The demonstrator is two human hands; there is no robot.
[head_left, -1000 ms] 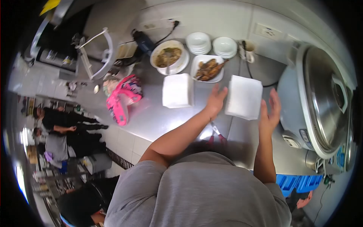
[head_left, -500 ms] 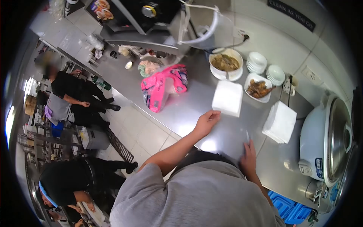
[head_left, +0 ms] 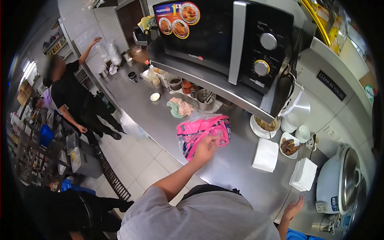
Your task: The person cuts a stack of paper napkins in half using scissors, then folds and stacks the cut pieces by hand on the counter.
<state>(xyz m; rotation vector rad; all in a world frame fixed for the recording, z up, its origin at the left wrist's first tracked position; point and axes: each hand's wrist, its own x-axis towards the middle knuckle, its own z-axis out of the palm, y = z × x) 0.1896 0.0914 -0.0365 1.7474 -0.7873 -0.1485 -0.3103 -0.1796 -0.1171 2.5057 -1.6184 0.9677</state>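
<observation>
My left hand (head_left: pixel 205 149) is over the lower part of a bright pink patterned bag (head_left: pixel 192 131), which seems to be wrapped in clear plastic. Its fingertips are blurred against the pink, and whether they grip the plastic cannot be made out. Fingers apart and palm turned up, my right hand (head_left: pixel 294 208) is near the counter's front edge, holding nothing. The closest thing to it is a stack of white napkins (head_left: pixel 304 175). Another white napkin stack (head_left: pixel 265 155) lies between my two hands. Behind the bag, a pink and green cloth (head_left: pixel 181 107) is bunched up.
A black microwave (head_left: pixel 200 40) stands on a steel shelf above the counter. Along the wall are a bowl of food (head_left: pixel 265 126), a dish of fried food (head_left: pixel 289 146) and a rice cooker (head_left: pixel 340 180). Co-workers in black (head_left: pixel 76 88) stand across the aisle at left.
My view has swung toward the microwave. My left hand has moved from beside the nearer napkin stack to the pink bag. My right hand has come off the counter edge, fingers now spread.
</observation>
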